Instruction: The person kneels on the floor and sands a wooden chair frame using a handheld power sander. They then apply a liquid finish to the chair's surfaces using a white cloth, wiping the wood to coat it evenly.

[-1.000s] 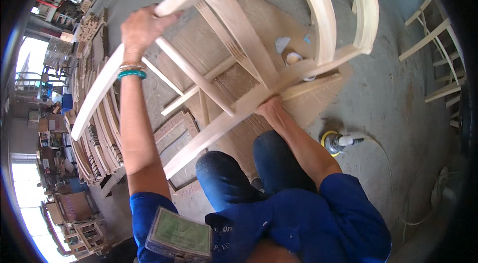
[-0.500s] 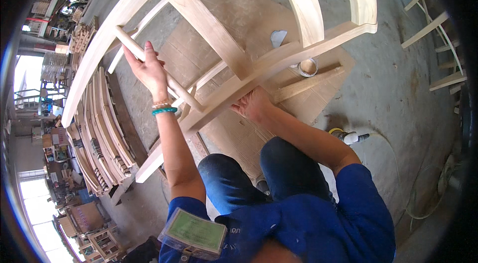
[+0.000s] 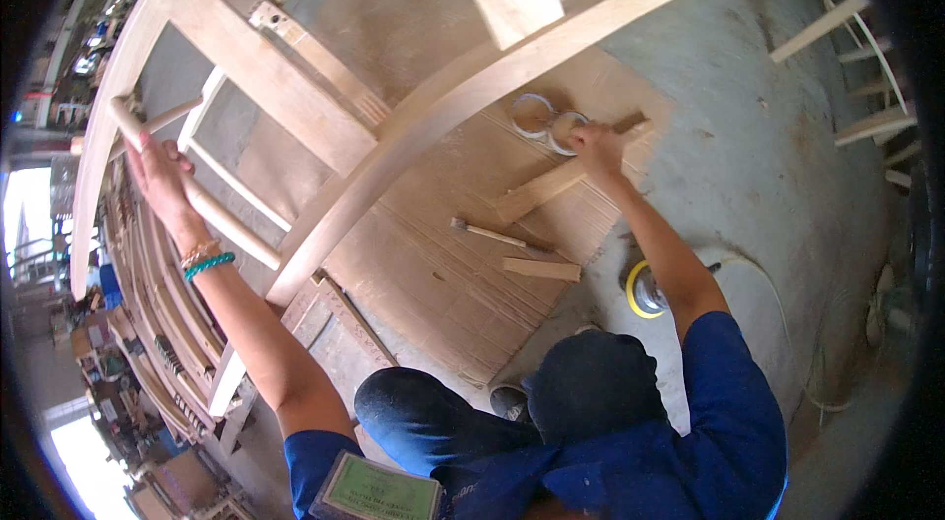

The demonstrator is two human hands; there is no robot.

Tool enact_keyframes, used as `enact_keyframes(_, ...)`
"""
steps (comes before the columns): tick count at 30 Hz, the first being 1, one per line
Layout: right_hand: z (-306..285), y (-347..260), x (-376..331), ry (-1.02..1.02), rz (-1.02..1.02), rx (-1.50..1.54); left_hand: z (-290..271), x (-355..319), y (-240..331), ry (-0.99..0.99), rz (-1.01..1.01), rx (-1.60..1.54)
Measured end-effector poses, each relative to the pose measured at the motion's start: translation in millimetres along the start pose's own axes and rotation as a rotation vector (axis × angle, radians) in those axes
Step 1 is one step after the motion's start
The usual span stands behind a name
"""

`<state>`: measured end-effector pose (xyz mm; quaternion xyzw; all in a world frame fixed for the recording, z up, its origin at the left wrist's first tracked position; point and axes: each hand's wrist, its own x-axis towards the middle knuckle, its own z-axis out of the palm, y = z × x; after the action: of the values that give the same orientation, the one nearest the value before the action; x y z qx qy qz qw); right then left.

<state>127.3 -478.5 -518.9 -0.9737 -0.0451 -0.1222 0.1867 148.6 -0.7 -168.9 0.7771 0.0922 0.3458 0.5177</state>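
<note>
My left hand [image 3: 162, 176] is wrapped around a round rung [image 3: 212, 210] of the bare wooden chair frame [image 3: 433, 102], fingers curled over it, holding the frame tipped up off the floor. My right hand [image 3: 596, 146] is stretched well away, down at the cardboard sheet [image 3: 433, 264], its fingers bunched on something small beside two open round tins [image 3: 546, 122]; what it pinches I cannot tell from here.

The frame spans the upper part of the view, its curved rail crossing between my two arms, with the tins just under that rail.

Also noted on the cardboard: a flat wooden offcut [image 3: 541, 190] touching the reaching hand's wrist area, a hammer-like tool [image 3: 492, 235], and a shorter block [image 3: 541, 269]. A yellow-padded sander [image 3: 645, 289] sits near my right elbow. Stacked curved chair parts [image 3: 138, 323] lie to the left.

Assessment: the frame rests on one grip only. I judge the left hold should stay firm and low on the rung, and the reach kept short, so the rail does not swing down onto the tins.
</note>
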Motion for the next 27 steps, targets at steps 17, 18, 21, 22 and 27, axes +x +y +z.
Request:
enact_keyframes(17, -129, -68, -8, 0.109, 0.159, 0.844, 3, -2, 3, -0.017, 0.067, -0.246)
enact_keyframes(18, -163, -101, -3, 0.09, 0.082, 1.017, -2, -1, 1, -0.015, 0.064, -0.249)
enact_keyframes(21, -234, -189, 27, 0.046, -0.154, 1.13, -9, 0, 0, -0.009, 0.055, -0.253)
enact_keyframes(22, -237, -206, 42, -0.002, -0.19, 1.158, -3, 1, 1, -0.021, 0.05, -0.261)
enact_keyframes(27, -200, -256, 107, -0.146, -0.276, 1.11, 2, 2, 1, -0.02, 0.039, -0.274)
